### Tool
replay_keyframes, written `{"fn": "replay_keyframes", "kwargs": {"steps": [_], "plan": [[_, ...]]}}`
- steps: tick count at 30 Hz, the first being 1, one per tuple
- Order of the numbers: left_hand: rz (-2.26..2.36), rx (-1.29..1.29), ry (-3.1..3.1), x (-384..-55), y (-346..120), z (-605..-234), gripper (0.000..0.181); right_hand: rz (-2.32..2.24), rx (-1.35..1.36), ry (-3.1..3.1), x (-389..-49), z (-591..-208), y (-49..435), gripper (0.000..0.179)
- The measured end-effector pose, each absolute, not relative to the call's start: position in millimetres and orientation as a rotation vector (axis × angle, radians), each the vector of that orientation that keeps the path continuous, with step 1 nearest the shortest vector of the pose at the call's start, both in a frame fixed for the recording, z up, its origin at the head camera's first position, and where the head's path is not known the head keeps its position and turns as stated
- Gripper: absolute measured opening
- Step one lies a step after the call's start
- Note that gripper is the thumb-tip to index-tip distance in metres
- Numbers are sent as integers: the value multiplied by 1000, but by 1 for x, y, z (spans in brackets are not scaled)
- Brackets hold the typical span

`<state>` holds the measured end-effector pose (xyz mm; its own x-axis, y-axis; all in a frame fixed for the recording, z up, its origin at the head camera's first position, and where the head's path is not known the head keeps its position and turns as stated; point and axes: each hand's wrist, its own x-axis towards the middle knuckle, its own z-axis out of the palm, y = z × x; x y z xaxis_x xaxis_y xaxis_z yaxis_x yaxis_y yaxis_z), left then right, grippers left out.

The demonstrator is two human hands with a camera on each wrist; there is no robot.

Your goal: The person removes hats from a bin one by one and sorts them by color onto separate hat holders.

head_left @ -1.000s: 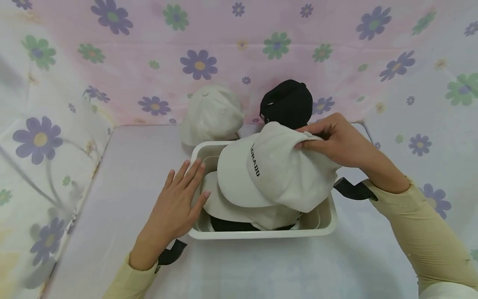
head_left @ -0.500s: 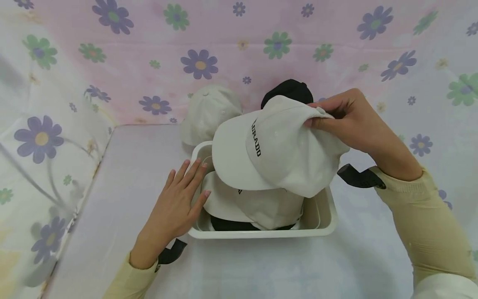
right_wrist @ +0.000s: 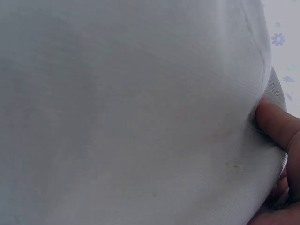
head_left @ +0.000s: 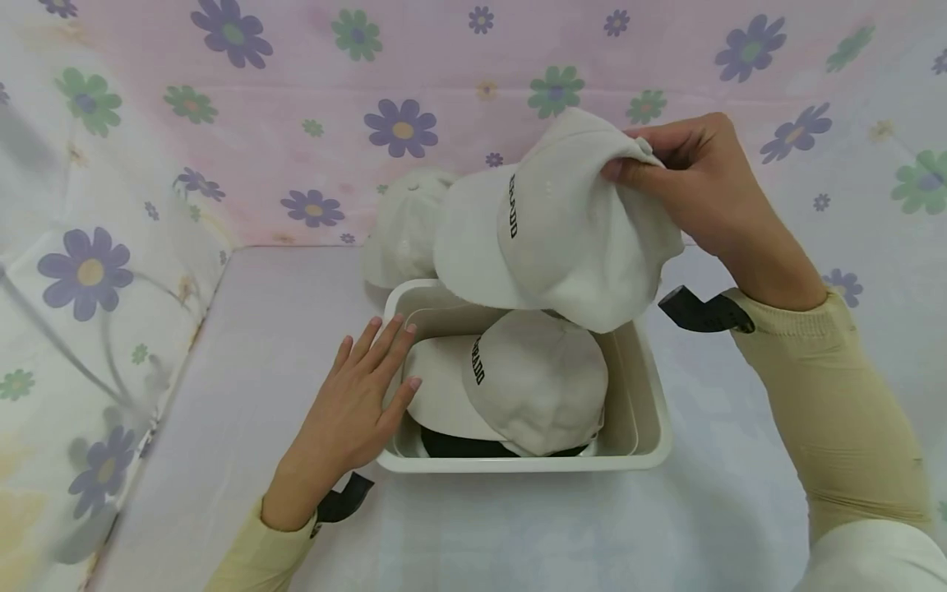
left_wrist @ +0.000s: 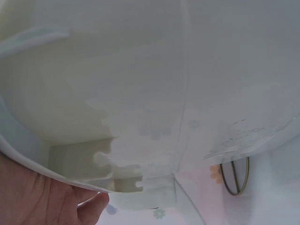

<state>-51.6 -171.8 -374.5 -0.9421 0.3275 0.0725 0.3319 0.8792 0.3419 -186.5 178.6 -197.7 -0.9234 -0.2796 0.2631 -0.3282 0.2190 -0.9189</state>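
Note:
My right hand (head_left: 699, 185) pinches a white baseball cap (head_left: 562, 222) by its crown beside the top button, holding it over the back of a white plastic bin (head_left: 658, 411). Dark lettering ending in "RADO" runs across its front. In the right wrist view the cap fabric (right_wrist: 140, 112) fills most of the picture, with my thumb (right_wrist: 276, 122) pressing into it. Inside the bin lies another white cap (head_left: 543, 382) with similar lettering, its brim to the left, on top of something black (head_left: 459, 444). My left hand (head_left: 355, 403) rests with straight fingers on the bin's left rim.
Behind the bin at left stands another white cap (head_left: 403, 230), partly covered by the held one. The flowered cloth backdrop (head_left: 296, 107) rises at the table's back and sides. The pale table (head_left: 251, 345) extends around the bin.
My right hand has raised the white cap up and away toward the back, uncovering the cap in the bin. The black cap behind is now hidden. My left hand has stayed put.

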Motion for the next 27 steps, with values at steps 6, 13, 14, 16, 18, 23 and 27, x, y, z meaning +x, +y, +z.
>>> {"fn": "replay_keyframes", "kwargs": {"steps": [6, 13, 14, 16, 18, 23, 27], "plan": [[-549, -537, -3036, -51, -172, -373, 64, 1926, 635, -2315, -202, -190, 165, 18], [-552, -533, -3030, -51, -172, -373, 63, 1941, 799, -2184, -226, -185, 139, 18], [-554, -533, -3028, -50, -172, -373, 63, 1930, 829, -2165, -230, -184, 134, 19], [-556, -535, -3022, -50, -172, -373, 62, 1913, 864, -2134, -239, -184, 125, 19], [-556, -535, -3018, -51, -172, -373, 62, 1872, 881, -2127, -250, -185, 115, 20], [-552, -531, -3013, -51, -172, -374, 62, 1851, 894, -2122, -273, -194, 93, 21], [-537, -530, -3016, -51, -172, -374, 62, 1900, 896, -2115, -286, -205, 80, 20]]}}
